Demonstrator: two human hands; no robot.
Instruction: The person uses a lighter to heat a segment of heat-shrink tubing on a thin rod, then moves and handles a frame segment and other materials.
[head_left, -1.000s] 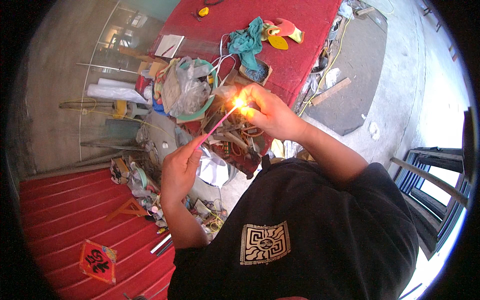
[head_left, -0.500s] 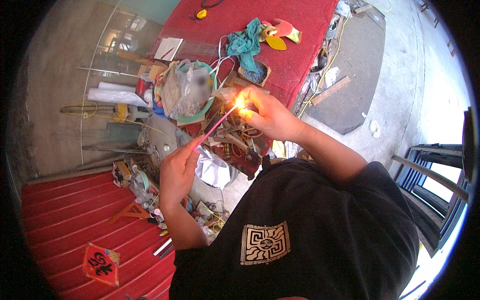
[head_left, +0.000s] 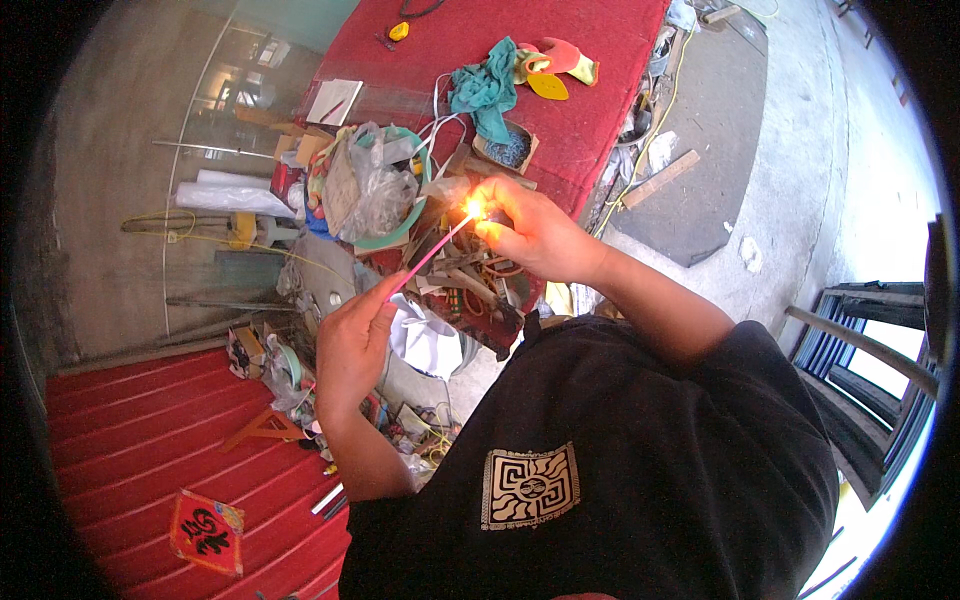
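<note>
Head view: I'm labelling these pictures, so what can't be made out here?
In the head view:
Pink stick: upper end lost in the bright glow; lower end hidden by the left hand.
Right hand: anything it grips is masked by its fingers and the glow.
Green basin: contents mostly covered by plastic bags.
Blue bits: too small to identify.
Black cord: cut off by the upper edge.

black character (head_left: 207,532) on red paper (head_left: 184,530), emblem (head_left: 530,487) on shirt (head_left: 660,450)

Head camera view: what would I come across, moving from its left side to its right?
Red diamond-shaped decoration → left hand → thin pink stick → bright flame-like glow → right hand → wooden strip → crumpled white thing on the floor.
</note>
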